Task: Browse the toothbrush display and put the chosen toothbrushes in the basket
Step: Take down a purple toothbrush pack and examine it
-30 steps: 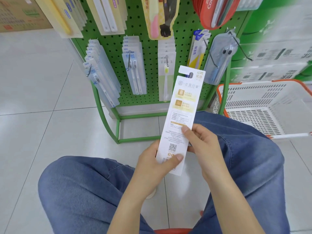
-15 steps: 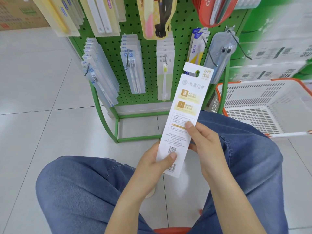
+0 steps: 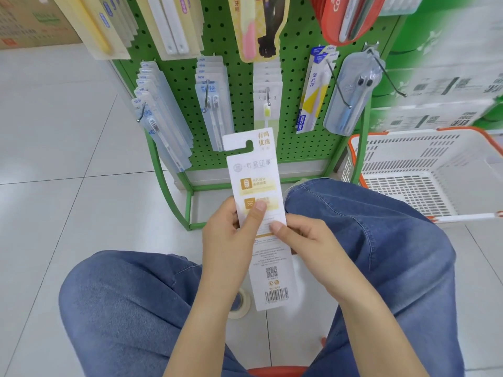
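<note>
1. You hold one toothbrush pack in both hands, printed back toward you, above your knees and in front of the green pegboard display.
2. Since a second ago the pack has swung from a rightward lean to nearly upright, and it now sits closer to you.
3. Your left hand has climbed the card: it gripped near the barcode end, and now its thumb presses at mid-length with the fingers curled behind.
4. Your right hand has kept its pinch on the right edge, thumb on the print, fingers behind the card.
5. This looks like reading the label, so you are probably still choosing, not placing.
6. The white basket stands to your right beside the display, and nothing shows inside it; the pack has not moved toward it yet.
</note>
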A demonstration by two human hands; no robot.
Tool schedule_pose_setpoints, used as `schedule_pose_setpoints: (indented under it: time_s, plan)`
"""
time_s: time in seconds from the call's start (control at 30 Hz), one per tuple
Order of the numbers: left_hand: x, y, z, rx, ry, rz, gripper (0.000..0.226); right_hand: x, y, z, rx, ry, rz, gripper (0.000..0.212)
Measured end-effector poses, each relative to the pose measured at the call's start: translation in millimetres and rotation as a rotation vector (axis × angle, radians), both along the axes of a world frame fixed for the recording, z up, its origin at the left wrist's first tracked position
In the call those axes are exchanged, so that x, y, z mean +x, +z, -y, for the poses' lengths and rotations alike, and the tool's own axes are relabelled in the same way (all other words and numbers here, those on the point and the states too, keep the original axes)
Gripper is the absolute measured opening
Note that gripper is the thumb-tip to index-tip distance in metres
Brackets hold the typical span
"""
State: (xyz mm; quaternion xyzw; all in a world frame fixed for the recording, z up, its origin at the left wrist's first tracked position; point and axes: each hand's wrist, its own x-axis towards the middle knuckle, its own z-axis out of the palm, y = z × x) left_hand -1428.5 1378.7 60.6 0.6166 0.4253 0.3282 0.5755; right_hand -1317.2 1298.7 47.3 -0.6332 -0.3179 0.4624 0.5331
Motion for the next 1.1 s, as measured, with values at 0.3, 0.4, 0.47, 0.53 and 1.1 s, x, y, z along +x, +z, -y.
schedule_pose_setpoints:
  time_s: [0.3, 0.4, 0.47, 0.53, 1.1]
  plan:
    - [-4.4, 0.4, 9.7, -0.050, -0.137, -0.124, 0.009, 7.4, 16.1, -1.6, 0.163, -0.400, -0.056, 0.029]
    - [-2.6, 0.1, 13.2, -0.070, -0.207, -0.150, 0.011, 6.5, 18.7, -1.0, 0.199, -0.437, -0.083, 0.013]
    - [-1.7, -0.8, 13.4, -0.069, -0.239, -0.174, 0.010, 6.8, 17.5, -0.1, 0.209, -0.479, -0.072, 0.011]
    - [0.1, 1.5, 13.9, -0.056, -0.254, -0.191, 0.019, 8.2, 16.9, 1.3, 0.228, -0.503, -0.058, 0.011]
    - [0.5, -1.2, 10.3, -0.055, -0.115, -0.345, 0.067, 1.3, 5.2, 0.2, 0.228, -0.392, 0.050, 0.005]
